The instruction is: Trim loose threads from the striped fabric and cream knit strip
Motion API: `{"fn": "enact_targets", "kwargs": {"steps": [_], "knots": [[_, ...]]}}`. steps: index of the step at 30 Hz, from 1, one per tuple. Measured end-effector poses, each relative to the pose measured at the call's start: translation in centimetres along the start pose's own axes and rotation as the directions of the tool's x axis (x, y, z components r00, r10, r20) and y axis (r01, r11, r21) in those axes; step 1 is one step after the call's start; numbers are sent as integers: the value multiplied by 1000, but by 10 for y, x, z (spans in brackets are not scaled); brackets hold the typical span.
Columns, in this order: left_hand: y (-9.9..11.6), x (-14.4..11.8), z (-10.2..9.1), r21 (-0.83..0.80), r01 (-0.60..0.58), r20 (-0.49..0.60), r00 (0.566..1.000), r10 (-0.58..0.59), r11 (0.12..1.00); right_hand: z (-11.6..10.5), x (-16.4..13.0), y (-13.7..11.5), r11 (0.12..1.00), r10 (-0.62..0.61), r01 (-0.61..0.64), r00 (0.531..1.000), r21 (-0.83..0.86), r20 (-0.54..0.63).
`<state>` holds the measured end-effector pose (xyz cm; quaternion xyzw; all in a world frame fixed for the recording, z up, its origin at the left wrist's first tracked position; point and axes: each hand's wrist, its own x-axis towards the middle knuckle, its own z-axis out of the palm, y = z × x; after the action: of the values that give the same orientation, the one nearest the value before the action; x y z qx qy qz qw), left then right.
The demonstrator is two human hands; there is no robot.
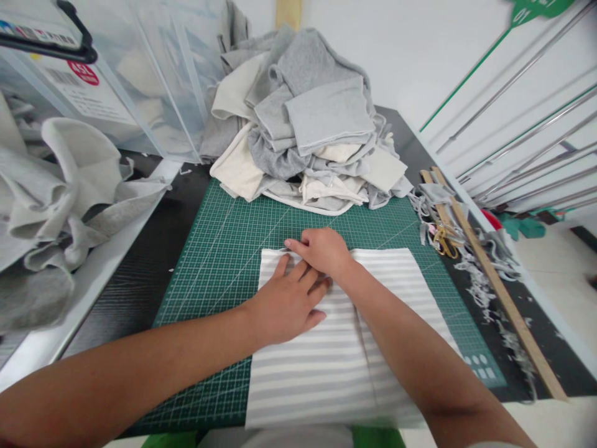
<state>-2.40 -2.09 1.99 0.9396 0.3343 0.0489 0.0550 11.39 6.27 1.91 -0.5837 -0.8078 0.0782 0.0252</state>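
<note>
1. A heap of crumpled grey and cream fabric [56, 205] lies far left.
2. The left hand [286, 302] presses flat, fingers spread, on the grey-and-white striped rectangular cloth [336, 348].
3. That cloth lies on the green gridded cutting mat [209, 261] covering the black tabletop [135, 274].
4. The right hand [321, 249] pinches the cloth's far edge.
5. A long wooden ruler [494, 280] lies right, among grey scraps.

Sewing or textile workshop: green gridded cutting mat [219, 249], heaped fabric offcuts [303, 124], wooden ruler [494, 280], scissors [445, 242], thread scraps.
</note>
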Motion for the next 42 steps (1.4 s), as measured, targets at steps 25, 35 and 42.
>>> {"fn": "enact_targets", "kwargs": {"steps": [25,35,42], "knots": [[-2,-2,2,-17,-3,-14,1000,3,1000,2,-5,2,999,-16,19,998,38,-68],[0,-2,1,-21,6,-23,1000,-6,1000,2,-6,1,999,-12,15,997,34,-77],[6,-7,5,0,83,-32,996,-83,997,3,-4,1,1000,-25,25,997,11,-77]]}}
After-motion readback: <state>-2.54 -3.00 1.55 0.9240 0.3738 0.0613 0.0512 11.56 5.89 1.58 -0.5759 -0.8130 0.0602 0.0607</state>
